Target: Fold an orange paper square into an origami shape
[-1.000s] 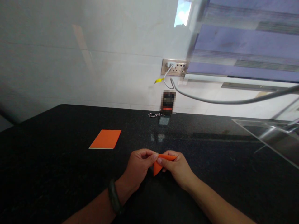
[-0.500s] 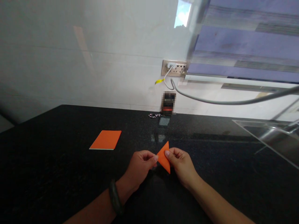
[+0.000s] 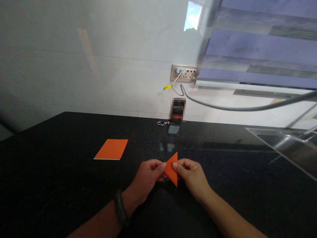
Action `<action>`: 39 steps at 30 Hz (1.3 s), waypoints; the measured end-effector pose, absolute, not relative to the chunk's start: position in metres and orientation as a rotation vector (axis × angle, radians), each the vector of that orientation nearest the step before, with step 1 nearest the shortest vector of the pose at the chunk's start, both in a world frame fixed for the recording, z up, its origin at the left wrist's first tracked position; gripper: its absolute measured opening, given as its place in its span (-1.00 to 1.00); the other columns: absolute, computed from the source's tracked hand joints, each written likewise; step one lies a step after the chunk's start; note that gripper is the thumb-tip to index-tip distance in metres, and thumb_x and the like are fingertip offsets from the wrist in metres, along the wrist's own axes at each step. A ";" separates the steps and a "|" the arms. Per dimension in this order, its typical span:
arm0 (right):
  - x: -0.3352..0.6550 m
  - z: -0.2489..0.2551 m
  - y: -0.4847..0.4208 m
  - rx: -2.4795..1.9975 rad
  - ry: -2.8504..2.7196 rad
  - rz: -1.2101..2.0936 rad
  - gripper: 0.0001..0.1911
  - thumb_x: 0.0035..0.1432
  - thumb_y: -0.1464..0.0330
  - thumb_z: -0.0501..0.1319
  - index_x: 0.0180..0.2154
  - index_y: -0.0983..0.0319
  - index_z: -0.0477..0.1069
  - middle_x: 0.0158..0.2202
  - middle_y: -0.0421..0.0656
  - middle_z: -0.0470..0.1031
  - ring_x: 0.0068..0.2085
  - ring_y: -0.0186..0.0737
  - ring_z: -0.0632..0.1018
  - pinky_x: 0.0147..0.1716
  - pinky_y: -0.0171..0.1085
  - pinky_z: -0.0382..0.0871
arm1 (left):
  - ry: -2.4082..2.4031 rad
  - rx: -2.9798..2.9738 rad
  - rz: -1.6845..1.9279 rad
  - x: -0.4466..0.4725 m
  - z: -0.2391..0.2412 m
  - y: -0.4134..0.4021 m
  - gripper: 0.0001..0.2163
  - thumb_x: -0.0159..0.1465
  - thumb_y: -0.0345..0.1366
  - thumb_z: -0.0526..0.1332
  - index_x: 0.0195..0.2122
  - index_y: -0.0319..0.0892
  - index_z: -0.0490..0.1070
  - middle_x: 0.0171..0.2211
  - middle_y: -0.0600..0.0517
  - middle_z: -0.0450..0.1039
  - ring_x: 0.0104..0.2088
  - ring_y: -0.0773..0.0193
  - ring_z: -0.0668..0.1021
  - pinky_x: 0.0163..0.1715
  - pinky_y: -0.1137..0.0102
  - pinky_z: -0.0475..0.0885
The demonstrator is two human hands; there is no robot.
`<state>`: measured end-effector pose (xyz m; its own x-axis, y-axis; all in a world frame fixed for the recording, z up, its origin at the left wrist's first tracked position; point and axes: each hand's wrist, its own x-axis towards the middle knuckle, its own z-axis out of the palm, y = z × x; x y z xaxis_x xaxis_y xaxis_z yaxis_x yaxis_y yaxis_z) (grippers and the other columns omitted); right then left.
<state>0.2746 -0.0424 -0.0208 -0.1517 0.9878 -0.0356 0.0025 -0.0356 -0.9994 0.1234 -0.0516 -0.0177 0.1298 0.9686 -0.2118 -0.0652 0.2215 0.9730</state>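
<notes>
A small orange paper folded into a triangle [image 3: 171,172] is held between both hands above the dark counter. My left hand [image 3: 151,175] pinches its left corner between thumb and fingers. Thumb on top, my right hand [image 3: 189,173] grips its long right edge, and the other fingers are partly hidden behind the paper. One point of the triangle faces up and away, another down toward me. To the left lies a flat square of orange paper [image 3: 111,149] with a pale front edge, touched by neither hand.
Against the wall stands a blurred-out dark upright object [image 3: 178,110], with a beaded string [image 3: 162,123] beside it. A metal sink [image 3: 279,140] is set into the counter [image 3: 61,185] at right. A grey cable [image 3: 230,108] hangs below the wall socket [image 3: 184,73].
The folded triangle has shifted slightly left and turned a little, so its long edge stands more upright. My left thumb has moved slightly further onto its corner.
</notes>
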 end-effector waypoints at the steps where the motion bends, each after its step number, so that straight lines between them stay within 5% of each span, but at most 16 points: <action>1: 0.274 -0.020 -0.043 -1.140 -1.295 1.376 -0.68 -0.05 0.17 0.22 -0.58 0.31 0.38 -0.68 -0.25 0.32 -0.61 -0.41 0.32 -0.60 -0.39 0.18 | 1.145 1.018 1.003 0.122 -0.020 -0.051 -0.79 0.10 -0.20 0.17 -0.50 -0.26 0.38 -0.57 0.06 0.40 -0.51 0.37 0.44 -0.48 0.47 0.31; 6: 0.277 -0.022 -0.041 -0.969 -1.162 1.522 -0.63 -0.01 0.10 0.17 -0.52 0.30 0.44 -0.59 -0.18 0.40 -0.55 -0.37 0.39 -0.60 -0.40 0.26 | 0.995 0.873 1.001 0.118 -0.027 -0.049 -0.79 0.12 -0.18 0.16 -0.47 -0.26 0.38 -0.53 0.05 0.41 -0.51 0.40 0.42 -0.51 0.50 0.28; 14: 0.279 -0.024 -0.043 -0.956 -1.200 1.557 -0.77 -0.14 0.25 0.32 -0.44 0.28 0.45 -0.55 -0.21 0.45 -0.55 -0.40 0.41 -0.60 -0.42 0.27 | 0.889 0.816 0.961 0.119 -0.022 -0.050 -0.78 0.13 -0.17 0.16 -0.46 -0.26 0.37 -0.52 0.03 0.43 -0.51 0.40 0.43 -0.53 0.52 0.26; 39: 0.279 -0.024 -0.044 -0.939 -1.230 1.591 -0.81 -0.15 0.31 0.33 -0.47 0.29 0.43 -0.58 -0.23 0.46 -0.60 -0.45 0.39 -0.59 -0.42 0.26 | 0.808 0.796 0.904 0.119 -0.029 -0.048 -0.78 0.18 -0.18 0.11 -0.37 -0.26 0.37 -0.45 -0.06 0.49 -0.44 0.30 0.51 -0.48 0.48 0.28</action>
<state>0.2787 -0.0441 -0.0239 -0.3167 0.9475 -0.0446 -0.1954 -0.1112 -0.9744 0.1188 -0.0480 -0.0291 0.3848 0.8880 -0.2517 -0.3497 0.3926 0.8506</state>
